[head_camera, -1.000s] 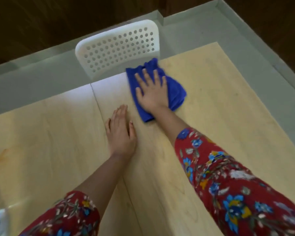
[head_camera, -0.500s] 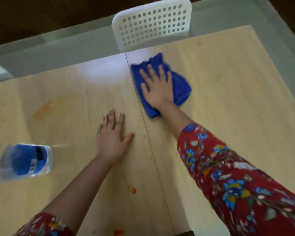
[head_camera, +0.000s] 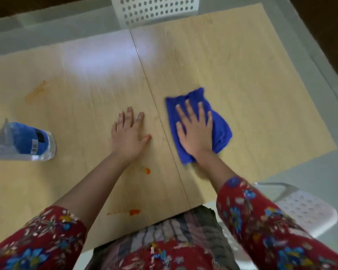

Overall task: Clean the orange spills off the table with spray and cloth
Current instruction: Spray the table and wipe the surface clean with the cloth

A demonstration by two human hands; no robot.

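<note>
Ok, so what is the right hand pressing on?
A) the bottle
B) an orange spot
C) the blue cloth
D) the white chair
C: the right hand lies flat with fingers spread on the blue cloth, while the left hand rests flat on the bare table.

Table (head_camera: 252, 75): pale wood, two panels meeting at a seam.
Cloth (head_camera: 221, 131): blue, crumpled, lying flat just right of the seam, pressed under the right hand (head_camera: 195, 133), whose fingers are spread.
Bottle (head_camera: 21, 141): clear with a blue label, at the left edge, partly cut off; upright or lying cannot be told.
Smear (head_camera: 35, 92): faint orange, far left.
Spot (head_camera: 147, 171): small, orange, left of the seam.
Blob (head_camera: 134, 212): orange with a thin streak, at the near edge.
</note>
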